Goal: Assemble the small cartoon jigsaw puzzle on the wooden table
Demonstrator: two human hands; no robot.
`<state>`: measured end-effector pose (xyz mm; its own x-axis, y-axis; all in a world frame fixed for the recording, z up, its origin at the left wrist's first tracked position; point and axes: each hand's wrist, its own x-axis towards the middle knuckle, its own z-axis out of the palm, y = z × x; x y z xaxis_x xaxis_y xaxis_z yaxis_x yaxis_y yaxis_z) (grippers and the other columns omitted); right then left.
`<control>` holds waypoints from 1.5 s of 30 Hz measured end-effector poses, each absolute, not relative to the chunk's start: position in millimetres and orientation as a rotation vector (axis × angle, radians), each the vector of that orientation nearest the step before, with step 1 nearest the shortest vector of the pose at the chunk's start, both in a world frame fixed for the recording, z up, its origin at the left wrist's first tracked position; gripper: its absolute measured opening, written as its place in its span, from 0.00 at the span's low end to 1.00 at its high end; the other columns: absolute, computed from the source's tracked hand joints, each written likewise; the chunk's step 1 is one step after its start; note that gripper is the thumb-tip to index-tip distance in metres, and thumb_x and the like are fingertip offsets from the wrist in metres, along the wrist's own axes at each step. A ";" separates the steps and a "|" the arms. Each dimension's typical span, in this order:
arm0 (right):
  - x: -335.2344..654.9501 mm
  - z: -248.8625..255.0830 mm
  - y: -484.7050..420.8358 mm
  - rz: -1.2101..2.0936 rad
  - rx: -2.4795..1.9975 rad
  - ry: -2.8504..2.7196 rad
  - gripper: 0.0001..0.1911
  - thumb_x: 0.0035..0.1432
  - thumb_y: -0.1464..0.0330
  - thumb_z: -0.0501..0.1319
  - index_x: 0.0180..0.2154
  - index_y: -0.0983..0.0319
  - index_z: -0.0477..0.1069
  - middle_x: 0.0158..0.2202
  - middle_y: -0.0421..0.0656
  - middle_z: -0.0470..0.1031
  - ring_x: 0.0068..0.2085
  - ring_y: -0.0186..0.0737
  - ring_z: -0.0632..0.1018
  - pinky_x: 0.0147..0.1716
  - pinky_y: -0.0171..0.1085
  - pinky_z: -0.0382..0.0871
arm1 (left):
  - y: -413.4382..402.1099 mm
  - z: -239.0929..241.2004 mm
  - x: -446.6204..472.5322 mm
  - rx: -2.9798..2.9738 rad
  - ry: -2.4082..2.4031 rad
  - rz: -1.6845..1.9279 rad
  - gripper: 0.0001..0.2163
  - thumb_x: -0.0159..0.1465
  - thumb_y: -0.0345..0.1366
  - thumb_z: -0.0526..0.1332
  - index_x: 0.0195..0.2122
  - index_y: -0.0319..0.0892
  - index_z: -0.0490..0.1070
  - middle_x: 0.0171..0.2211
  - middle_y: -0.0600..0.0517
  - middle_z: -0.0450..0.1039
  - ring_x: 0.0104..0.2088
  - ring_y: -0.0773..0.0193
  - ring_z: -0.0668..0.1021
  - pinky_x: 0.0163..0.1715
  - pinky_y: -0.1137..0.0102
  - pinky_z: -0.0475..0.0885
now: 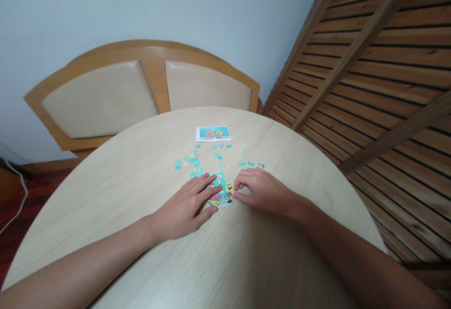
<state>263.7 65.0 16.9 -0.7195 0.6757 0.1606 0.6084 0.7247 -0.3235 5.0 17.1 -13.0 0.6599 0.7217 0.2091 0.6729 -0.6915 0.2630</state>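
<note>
A partly joined jigsaw puzzle [222, 198] with cartoon figures on a teal ground lies flat on the table. My left hand [188, 202] rests over its left side, fingers stretched out and apart, covering part of the picture. At the right edge, my right hand [259, 189] is curled, with thumb and forefinger pinched on a puzzle piece [229, 187] showing a yellow face. That piece touches or nearly touches the joined part; the exact fit is too small to tell.
Loose teal puzzle pieces [196, 164] lie beyond my hands, with more pieces [250, 164] to the right. Behind them is a picture card [213, 133]. A padded bench [160, 81] stands past the round table [116, 196]; a slatted wooden screen [369, 65] is at right.
</note>
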 end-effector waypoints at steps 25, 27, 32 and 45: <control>268.7 12.7 70.6 0.334 -0.739 -2.715 0.07 0.65 0.70 0.62 0.39 0.58 0.80 0.41 0.41 0.82 0.44 0.40 0.79 0.47 0.40 0.63 | 16.8 -11.4 5.4 2.697 1.145 0.433 0.22 0.72 0.44 0.56 0.65 0.44 0.63 0.68 0.42 0.58 0.68 0.46 0.61 0.64 0.46 0.62; 268.4 14.4 69.8 0.335 -0.749 -2.727 0.07 0.65 0.71 0.62 0.39 0.58 0.80 0.41 0.41 0.82 0.44 0.40 0.79 0.48 0.40 0.63 | 16.7 -11.0 5.5 2.692 1.142 0.441 0.22 0.72 0.44 0.56 0.65 0.44 0.63 0.68 0.42 0.58 0.68 0.45 0.61 0.64 0.46 0.62; 267.1 17.2 67.7 0.338 -0.773 -2.745 0.08 0.65 0.69 0.61 0.44 0.59 0.79 0.43 0.43 0.81 0.45 0.42 0.78 0.49 0.41 0.63 | 16.9 -10.9 5.8 2.694 1.136 0.454 0.22 0.72 0.43 0.56 0.64 0.44 0.63 0.68 0.41 0.58 0.68 0.45 0.62 0.63 0.45 0.63; 266.3 15.3 68.7 0.335 -0.743 -2.751 0.07 0.66 0.69 0.62 0.40 0.58 0.80 0.42 0.42 0.81 0.44 0.40 0.79 0.48 0.41 0.63 | 17.0 -11.2 5.1 2.709 1.139 0.421 0.21 0.72 0.43 0.55 0.65 0.43 0.63 0.68 0.41 0.58 0.68 0.45 0.60 0.64 0.46 0.62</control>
<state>266.3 68.7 15.3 -0.8314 0.5188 0.1990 0.4559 0.8416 -0.2895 5.1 17.0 -11.2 0.6677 0.7196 0.1906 0.6708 -0.6927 0.2651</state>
